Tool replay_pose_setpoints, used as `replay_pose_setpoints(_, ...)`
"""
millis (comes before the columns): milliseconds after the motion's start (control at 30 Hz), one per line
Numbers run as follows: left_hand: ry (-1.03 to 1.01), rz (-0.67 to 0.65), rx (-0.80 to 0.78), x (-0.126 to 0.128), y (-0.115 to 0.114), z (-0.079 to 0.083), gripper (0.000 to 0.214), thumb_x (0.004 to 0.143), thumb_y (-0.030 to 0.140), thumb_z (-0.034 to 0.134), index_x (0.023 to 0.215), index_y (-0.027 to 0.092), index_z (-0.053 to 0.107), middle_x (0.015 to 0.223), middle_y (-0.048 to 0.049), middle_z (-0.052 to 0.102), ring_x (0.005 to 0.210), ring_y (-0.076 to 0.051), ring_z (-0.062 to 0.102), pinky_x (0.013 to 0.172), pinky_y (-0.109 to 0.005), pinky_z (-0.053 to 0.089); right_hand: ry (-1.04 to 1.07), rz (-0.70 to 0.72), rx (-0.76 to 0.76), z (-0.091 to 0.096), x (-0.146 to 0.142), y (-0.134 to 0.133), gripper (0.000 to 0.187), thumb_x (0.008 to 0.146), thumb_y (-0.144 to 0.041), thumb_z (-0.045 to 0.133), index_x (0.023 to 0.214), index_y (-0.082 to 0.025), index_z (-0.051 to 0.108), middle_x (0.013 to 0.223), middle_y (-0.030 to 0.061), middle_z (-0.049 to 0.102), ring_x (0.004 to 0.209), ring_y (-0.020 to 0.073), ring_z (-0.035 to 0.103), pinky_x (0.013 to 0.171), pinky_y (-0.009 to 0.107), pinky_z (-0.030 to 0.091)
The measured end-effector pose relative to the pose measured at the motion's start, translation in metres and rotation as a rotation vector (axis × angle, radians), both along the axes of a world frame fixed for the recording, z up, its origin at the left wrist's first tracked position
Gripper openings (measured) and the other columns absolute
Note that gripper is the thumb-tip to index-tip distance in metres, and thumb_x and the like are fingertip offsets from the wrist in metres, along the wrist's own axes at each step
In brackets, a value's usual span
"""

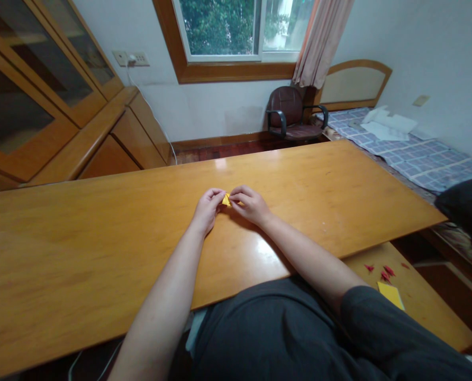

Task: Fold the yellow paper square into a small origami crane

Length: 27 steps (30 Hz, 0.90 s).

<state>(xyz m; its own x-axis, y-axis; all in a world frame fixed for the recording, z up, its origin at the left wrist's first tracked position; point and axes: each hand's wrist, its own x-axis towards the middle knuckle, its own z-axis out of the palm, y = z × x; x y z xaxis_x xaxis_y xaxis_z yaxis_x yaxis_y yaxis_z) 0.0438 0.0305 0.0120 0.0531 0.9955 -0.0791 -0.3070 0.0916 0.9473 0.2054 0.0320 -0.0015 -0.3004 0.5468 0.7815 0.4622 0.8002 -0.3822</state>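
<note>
A small folded piece of yellow paper (226,199) is pinched between both my hands over the middle of a long wooden table (101,233). My left hand (208,207) grips its left side with curled fingers. My right hand (250,203) holds its right side, fingers pressed together on it. Only a small triangle of the paper shows between the fingertips.
A lower wooden surface (426,301) at the right carries several small red folded pieces (384,272) and a yellow sheet (390,293). A wooden cabinet (53,106) lines the left wall. A dark chair (291,114) and a bed (418,153) stand beyond the table.
</note>
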Motion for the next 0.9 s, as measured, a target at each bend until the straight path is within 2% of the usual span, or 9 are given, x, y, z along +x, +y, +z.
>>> replay_pose_setpoints(200, -0.037, -0.061, -0.08, -0.001, -0.0005, 0.0015, 0.033, 0.065, 0.036, 0.08, 0.085, 0.016, 0.063, 0.077, 0.0017, 0.062, 0.066, -0.008, 0.058, 0.06, -0.018, 0.048, 0.023, -0.013, -0.003, -0.0016, 0.0012, 0.0011, 0.011, 0.09, -0.022, 0.057, 0.087, -0.019, 0.068, 0.092, 0.0079, 0.066, 0.086, 0.0142, 0.063, 0.077, 0.026, 0.054)
replay_pose_setpoints(367, -0.033, -0.095, -0.12, -0.0021, -0.0023, 0.0028, 0.03, 0.062, 0.033, 0.081, 0.077, 0.015, 0.061, 0.076, 0.001, 0.064, 0.068, -0.009, 0.061, 0.065, -0.021, 0.052, 0.043, -0.034, -0.023, -0.0017, 0.0024, 0.001, 0.011, 0.09, -0.022, 0.058, 0.086, -0.019, 0.068, 0.093, 0.0075, 0.066, 0.088, 0.0145, 0.063, 0.078, 0.026, 0.054)
replay_pose_setpoints(900, 0.037, -0.039, -0.055, 0.0015, 0.0004, -0.0003, 0.03, 0.063, 0.037, 0.078, 0.073, 0.015, 0.061, 0.063, 0.0024, 0.06, 0.053, -0.008, 0.055, 0.053, -0.018, 0.046, -0.064, -0.005, -0.003, -0.0006, 0.0025, 0.0009, 0.007, 0.088, -0.021, 0.059, 0.086, -0.02, 0.066, 0.095, 0.0085, 0.066, 0.088, 0.0161, 0.062, 0.078, 0.029, 0.052)
